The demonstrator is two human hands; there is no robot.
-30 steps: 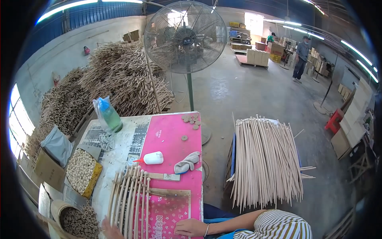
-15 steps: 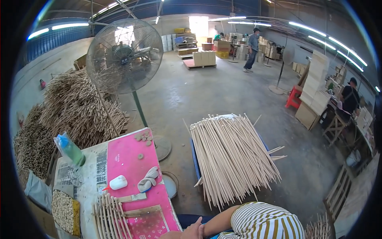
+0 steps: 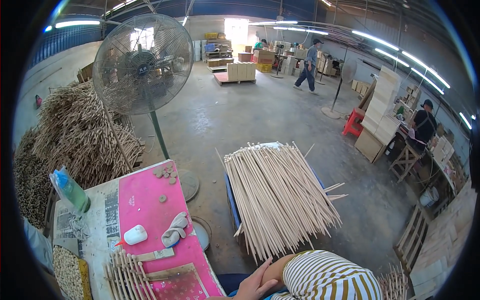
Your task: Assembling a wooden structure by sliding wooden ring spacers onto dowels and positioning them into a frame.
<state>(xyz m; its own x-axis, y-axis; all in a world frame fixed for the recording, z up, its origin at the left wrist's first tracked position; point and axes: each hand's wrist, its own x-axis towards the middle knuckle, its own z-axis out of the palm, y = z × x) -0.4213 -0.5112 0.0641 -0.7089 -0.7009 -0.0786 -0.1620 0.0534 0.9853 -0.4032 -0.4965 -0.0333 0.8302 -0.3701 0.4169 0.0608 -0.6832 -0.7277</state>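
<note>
At the lower edge my left hand (image 3: 254, 284) lies over my right forearm (image 3: 279, 269), its fingers stretched out and holding nothing. My right arm comes out of a striped sleeve (image 3: 325, 277); the right hand itself does not show. Left of them, on a table with a pink sheet (image 3: 145, 200), wooden sticks with rounded ends (image 3: 129, 277) lie side by side. Behind these are a wooden strip (image 3: 157, 255), a white squeeze bottle (image 3: 135, 235) with a red tip and a pale glove (image 3: 175, 230). A large heap of long wooden rods (image 3: 280, 195) lies ahead on a blue-sided carrier.
Wooden balls (image 3: 67, 272) fill a container at the table's left, near a green bottle (image 3: 72, 192). A tall fan (image 3: 143, 65) stands behind the table beside piled sticks (image 3: 85, 135). One person (image 3: 308, 65) walks at the back; another (image 3: 425, 125) works at the right.
My left hand has slid up my right forearm towards the elbow, its fingers now straighter. The view has turned slightly right. The far person has taken a step.
</note>
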